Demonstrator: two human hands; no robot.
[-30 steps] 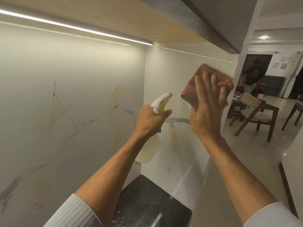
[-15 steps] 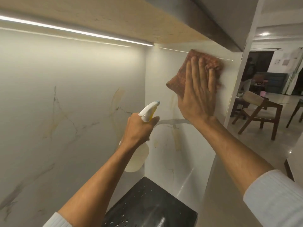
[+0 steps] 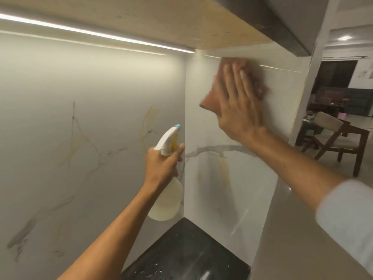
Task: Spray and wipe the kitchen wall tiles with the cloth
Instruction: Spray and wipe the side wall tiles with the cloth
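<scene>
1. Marble-look wall tiles (image 3: pixel 90 118) fill most of my feed. A long panel on the left meets a shorter end panel (image 3: pixel 232 188) at an inside corner. Both carry grey veins and yellowish streaks, and I cannot tell whether those are pattern or grime.
2. Over both panels sits the underside of a cabinet (image 3: pixel 161 21) with a light strip (image 3: pixel 101 35) along its back edge. That leaves the tiles' top edge tucked into a tight spot.
3. At the foot of the corner lies a black countertop (image 3: pixel 187 255), speckled with pale drops or flecks.
4. Past the end panel's outer edge, a wooden chair (image 3: pixel 339 142) stands in the next room, well clear of the work.
5. The spray bottle (image 3: pixel 167 199) hangs in front of the inside corner at mid-height, apart from the tiles. The left hand (image 3: pixel 161 166) is wrapped round its neck and the nozzle tilts upward. I judge it is held up ready so the next patch can be wetted without setting it down.
6. The cloth (image 3: pixel 211 98), orange-brown, lies flat on the end panel at its top edge, just under the cabinet. The right hand (image 3: pixel 238 110) is spread wide over it, fingers straight, pressing it to the tile. A flat palm spreads the pressure, and the blur suggests a wiping stroke.
</scene>
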